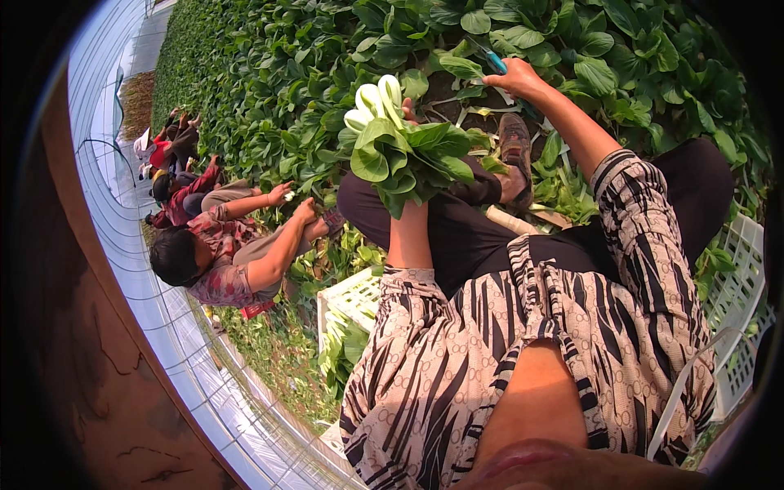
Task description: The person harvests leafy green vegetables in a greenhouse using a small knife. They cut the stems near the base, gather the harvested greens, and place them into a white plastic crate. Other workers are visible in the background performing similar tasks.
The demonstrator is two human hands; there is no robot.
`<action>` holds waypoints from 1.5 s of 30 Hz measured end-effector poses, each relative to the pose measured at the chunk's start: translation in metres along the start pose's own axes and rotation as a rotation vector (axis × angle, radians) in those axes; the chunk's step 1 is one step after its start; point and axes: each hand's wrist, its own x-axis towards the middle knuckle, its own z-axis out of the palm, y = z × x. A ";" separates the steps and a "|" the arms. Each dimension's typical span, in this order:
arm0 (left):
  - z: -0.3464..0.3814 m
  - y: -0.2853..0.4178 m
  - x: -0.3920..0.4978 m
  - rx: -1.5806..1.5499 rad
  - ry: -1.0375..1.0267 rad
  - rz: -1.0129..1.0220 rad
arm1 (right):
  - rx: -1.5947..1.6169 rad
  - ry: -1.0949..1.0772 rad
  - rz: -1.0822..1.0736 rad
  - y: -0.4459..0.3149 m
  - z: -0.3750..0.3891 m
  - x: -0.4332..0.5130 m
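Note:
My left hand (409, 111) is mostly hidden behind a bunch of bok choy (398, 138) that it holds above my knee. The white stem ends point up and away from me, and the green leaves hang over my wrist. At the upper right, my right hand (516, 79) is closed around the teal handle (497, 62) of a tool whose thin far end lies among the leaves. A large green leaf (460, 67) is just left of this hand; whether the fingers touch it I cannot tell. Cut stems and loose leaves lie on the soil below.
Dense bok choy plants (275, 73) grow ahead. A white plastic crate (349, 297) with greens is at my left; another crate (738, 288) stands at my right. My shoe (516, 153) rests amid trimmings (566, 196). A person (226, 257) crouches to the left, with others beyond.

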 end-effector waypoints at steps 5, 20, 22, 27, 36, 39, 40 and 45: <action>0.029 0.012 -0.053 0.550 0.181 0.532 | 0.101 -0.076 -0.036 -0.011 0.031 -0.009; 0.148 -0.018 -0.287 0.612 0.311 1.115 | 0.083 -0.232 0.022 -0.029 0.136 -0.095; 0.159 -0.025 -0.321 0.530 0.232 1.038 | 0.081 -0.291 -0.074 -0.046 0.155 -0.107; 0.154 -0.050 -0.353 0.389 0.224 1.117 | -0.127 -0.455 -0.480 -0.117 0.207 -0.140; 0.187 -0.106 -0.339 0.529 0.533 1.105 | -0.494 -0.907 -1.374 -0.251 0.305 -0.237; 0.204 -0.142 -0.330 0.380 0.558 1.116 | -0.491 -1.088 -1.529 -0.259 0.327 -0.266; 0.207 -0.148 -0.328 0.275 0.425 1.107 | -0.494 -1.063 -1.573 -0.256 0.333 -0.274; 0.198 -0.138 -0.344 0.214 0.716 1.029 | -0.476 -1.107 -1.405 -0.241 0.350 -0.284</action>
